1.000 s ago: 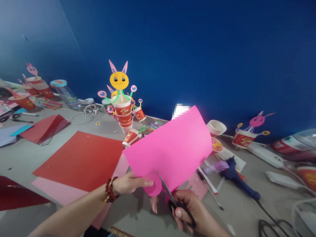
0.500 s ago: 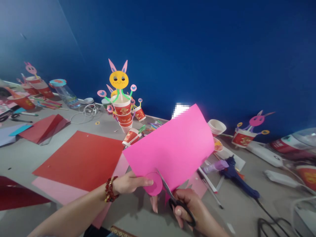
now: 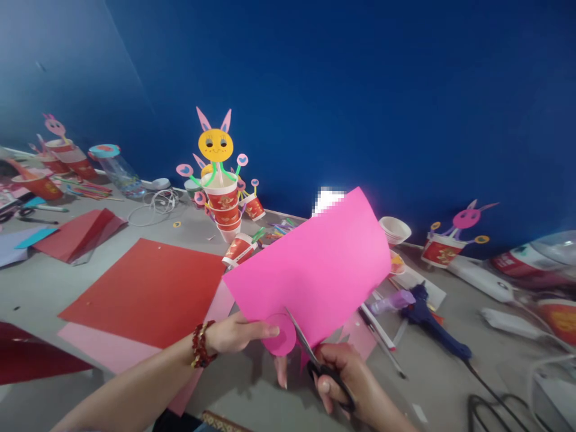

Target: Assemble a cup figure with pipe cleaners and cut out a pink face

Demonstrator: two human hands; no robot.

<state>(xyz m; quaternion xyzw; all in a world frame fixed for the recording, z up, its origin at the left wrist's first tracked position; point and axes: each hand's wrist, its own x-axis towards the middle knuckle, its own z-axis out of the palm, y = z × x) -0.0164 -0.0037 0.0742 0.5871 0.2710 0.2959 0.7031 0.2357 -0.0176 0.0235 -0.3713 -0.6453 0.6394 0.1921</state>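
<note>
My left hand (image 3: 245, 336) pinches a bright pink paper sheet (image 3: 315, 258) near its lower edge, the thumb lying on a darker pink paper circle (image 3: 281, 342) on top of the sheet. The other left fingers are underneath, partly hidden. A pair of scissors (image 3: 327, 375) with black handles is in my right hand (image 3: 346, 378), its fingers through the loops. The blades point up and left, against the pink sheet close to the circle's right edge. A narrow strip of pink paper hangs beside the blades.
Red paper (image 3: 148, 294) lies to the left, over pale pink paper. Behind it stands a stack of red cups (image 3: 224, 201) with a yellow rabbit face. On the right are a blue glue gun (image 3: 436, 330), a purple tube (image 3: 393, 301), a bottle (image 3: 535, 267) and a decorated cup (image 3: 443, 249).
Almost nothing differs. The view has shifted very slightly; both hands, the scissors and the pink sheet keep nearly the same position.
</note>
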